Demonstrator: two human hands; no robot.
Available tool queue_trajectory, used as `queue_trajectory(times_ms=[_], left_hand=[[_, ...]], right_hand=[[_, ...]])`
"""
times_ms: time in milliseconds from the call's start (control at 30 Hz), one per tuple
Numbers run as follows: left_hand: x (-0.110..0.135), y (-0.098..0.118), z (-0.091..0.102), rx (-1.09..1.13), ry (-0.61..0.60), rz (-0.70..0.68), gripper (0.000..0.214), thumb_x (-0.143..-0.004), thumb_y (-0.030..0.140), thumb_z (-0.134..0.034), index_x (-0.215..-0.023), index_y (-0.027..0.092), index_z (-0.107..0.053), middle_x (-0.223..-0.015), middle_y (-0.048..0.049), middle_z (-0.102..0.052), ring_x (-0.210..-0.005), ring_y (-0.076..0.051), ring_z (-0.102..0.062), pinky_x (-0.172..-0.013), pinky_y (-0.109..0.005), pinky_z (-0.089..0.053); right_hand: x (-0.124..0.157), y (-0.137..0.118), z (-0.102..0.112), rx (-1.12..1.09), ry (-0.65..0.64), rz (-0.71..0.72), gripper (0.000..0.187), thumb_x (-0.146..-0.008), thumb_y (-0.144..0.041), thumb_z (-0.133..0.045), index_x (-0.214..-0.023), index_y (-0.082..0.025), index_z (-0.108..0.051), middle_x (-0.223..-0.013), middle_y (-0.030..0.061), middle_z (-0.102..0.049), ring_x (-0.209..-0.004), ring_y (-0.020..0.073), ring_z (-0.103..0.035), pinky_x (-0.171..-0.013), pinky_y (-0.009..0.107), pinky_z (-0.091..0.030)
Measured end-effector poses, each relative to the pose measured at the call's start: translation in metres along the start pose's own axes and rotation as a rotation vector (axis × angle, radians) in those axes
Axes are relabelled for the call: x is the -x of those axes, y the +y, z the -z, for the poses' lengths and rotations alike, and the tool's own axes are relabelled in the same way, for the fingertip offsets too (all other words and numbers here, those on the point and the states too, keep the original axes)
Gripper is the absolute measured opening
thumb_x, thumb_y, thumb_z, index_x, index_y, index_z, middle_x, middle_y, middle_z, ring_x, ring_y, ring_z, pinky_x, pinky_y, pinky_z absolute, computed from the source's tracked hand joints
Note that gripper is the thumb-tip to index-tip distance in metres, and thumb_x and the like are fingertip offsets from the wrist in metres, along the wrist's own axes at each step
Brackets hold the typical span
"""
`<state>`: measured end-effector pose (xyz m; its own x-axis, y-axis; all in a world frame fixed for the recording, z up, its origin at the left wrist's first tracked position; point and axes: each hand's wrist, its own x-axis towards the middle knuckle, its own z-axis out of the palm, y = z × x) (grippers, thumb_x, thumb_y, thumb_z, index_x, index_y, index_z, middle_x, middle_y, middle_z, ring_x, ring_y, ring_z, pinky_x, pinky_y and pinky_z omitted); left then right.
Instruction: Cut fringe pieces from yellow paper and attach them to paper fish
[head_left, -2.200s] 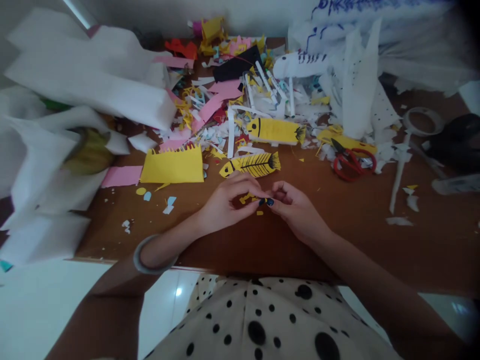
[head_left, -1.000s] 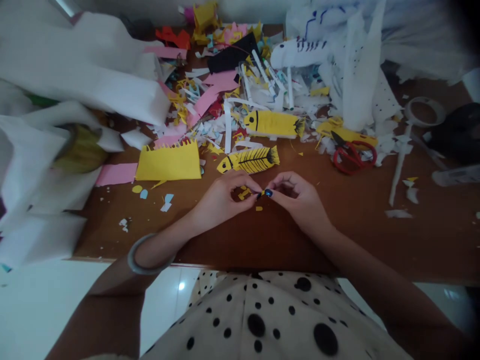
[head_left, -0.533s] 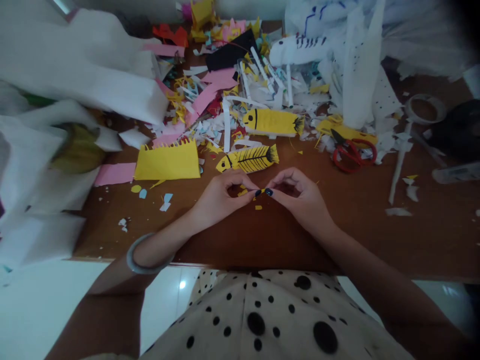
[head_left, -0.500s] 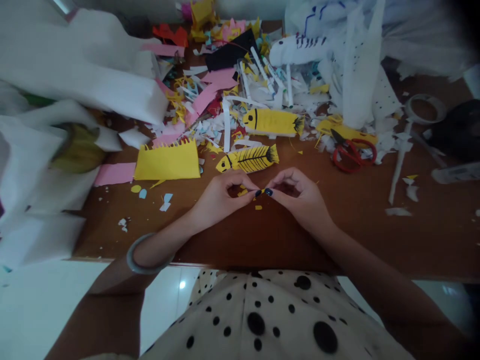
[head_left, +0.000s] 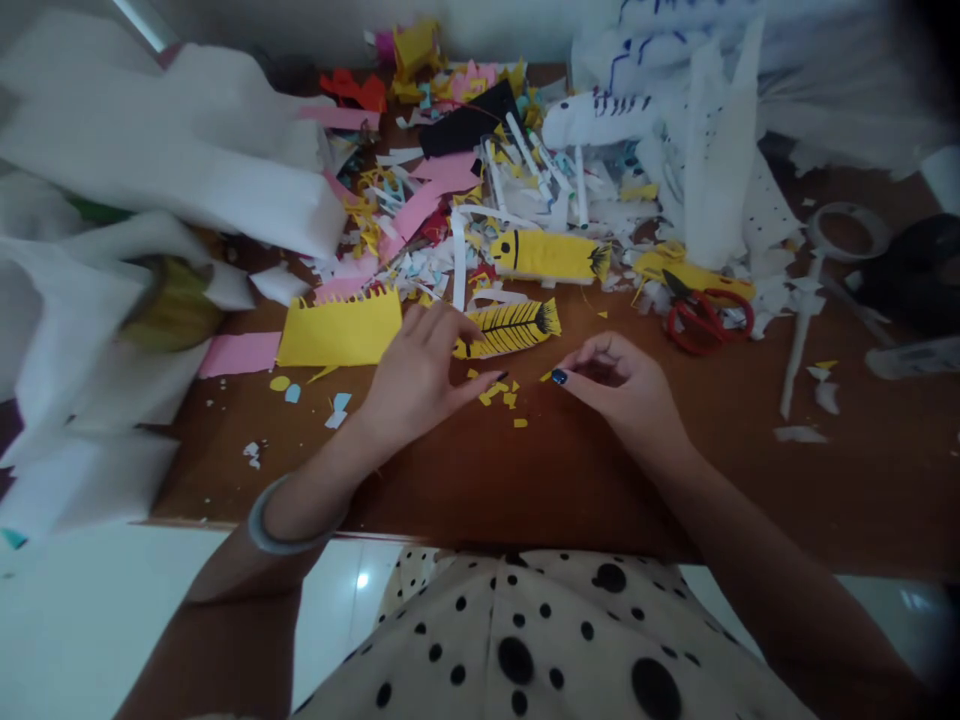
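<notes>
My right hand (head_left: 619, 385) pinches a small strip of yellow paper (head_left: 547, 377) between thumb and finger. My left hand (head_left: 420, 370) is open, thumb and fingers apart, over the head end of a yellow paper fish (head_left: 514, 328) with black drawn bones. Small yellow paper scraps (head_left: 499, 390) lie on the table between the hands. Just left of my left hand is a yellow sheet (head_left: 341, 330) with a notched upper edge. Behind the striped fish lies a second yellow paper fish (head_left: 551, 256) with a black face and tail.
Red-handled scissors (head_left: 709, 320) lie to the right, near a roll of tape (head_left: 849, 232). Several white markers (head_left: 529, 155) rest among heaped paper scraps at the back. White foam sheets (head_left: 187, 170) fill the left side. A pink strip (head_left: 240, 354) lies beside the yellow sheet.
The hands have parted: my left hand has let go of the small yellow paper and moved up and left, fingers opening. My right hand has shifted slightly right, keeping a yellow strip.
</notes>
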<state>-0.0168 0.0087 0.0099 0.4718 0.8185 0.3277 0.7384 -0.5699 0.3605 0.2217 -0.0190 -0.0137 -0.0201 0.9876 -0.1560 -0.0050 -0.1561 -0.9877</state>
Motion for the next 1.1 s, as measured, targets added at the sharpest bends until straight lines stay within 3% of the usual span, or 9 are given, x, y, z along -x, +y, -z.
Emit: queue_trajectory(times_ms=[100,267,633,867,1100], left_hand=[[0.000,-0.022,0.003,-0.170,-0.024,0.048,0.059,-0.072,0.044,-0.081,-0.115,0.018,-0.050,-0.117,-0.0150,-0.055,-0.111,-0.037,-0.052,-0.095,-0.051,-0.045],[0.000,-0.039,-0.004,-0.148,-0.181,0.118,0.052,-0.072,0.033,-0.076,-0.115,0.017,-0.051,-0.117,-0.0142,-0.052,-0.110,-0.036,-0.051,-0.096,-0.052,-0.045],[-0.006,-0.043,-0.012,-0.066,-0.181,0.125,0.044,-0.077,0.032,-0.070,-0.116,0.017,-0.055,-0.113,-0.0097,-0.060,-0.110,-0.030,-0.052,-0.101,-0.046,-0.041],[-0.006,-0.042,-0.018,0.005,-0.141,0.184,0.057,-0.071,0.033,-0.077,-0.119,0.015,-0.053,-0.104,-0.0076,-0.061,-0.103,-0.028,-0.053,-0.096,-0.043,-0.043],[-0.006,-0.038,-0.022,0.028,-0.172,0.182,0.047,-0.071,0.029,-0.077,-0.112,0.016,-0.058,-0.102,-0.0066,-0.059,-0.097,-0.027,-0.053,-0.091,-0.042,-0.045]], right_hand=[[-0.006,-0.001,0.010,0.020,0.072,0.025,0.028,-0.070,-0.030,-0.080,-0.079,-0.023,-0.055,-0.083,0.0012,-0.071,-0.077,0.0162,-0.065,-0.071,0.031,-0.049],[-0.009,-0.004,0.016,0.025,0.121,0.025,0.030,-0.068,-0.032,-0.082,-0.078,-0.023,-0.054,-0.083,0.0019,-0.071,-0.078,0.0174,-0.065,-0.072,0.032,-0.049],[-0.010,-0.004,0.015,0.001,0.139,0.031,0.030,-0.064,-0.028,-0.083,-0.075,-0.023,-0.056,-0.080,-0.0002,-0.071,-0.076,0.0163,-0.066,-0.072,0.030,-0.050],[-0.010,-0.004,0.017,0.010,0.147,0.055,0.029,-0.065,-0.029,-0.083,-0.076,-0.023,-0.056,-0.081,-0.0001,-0.071,-0.077,0.0165,-0.066,-0.071,0.030,-0.050],[-0.009,-0.004,0.016,-0.006,0.131,0.063,0.029,-0.067,-0.030,-0.082,-0.077,-0.023,-0.055,-0.081,0.0005,-0.071,-0.075,0.0156,-0.065,-0.070,0.030,-0.048]])
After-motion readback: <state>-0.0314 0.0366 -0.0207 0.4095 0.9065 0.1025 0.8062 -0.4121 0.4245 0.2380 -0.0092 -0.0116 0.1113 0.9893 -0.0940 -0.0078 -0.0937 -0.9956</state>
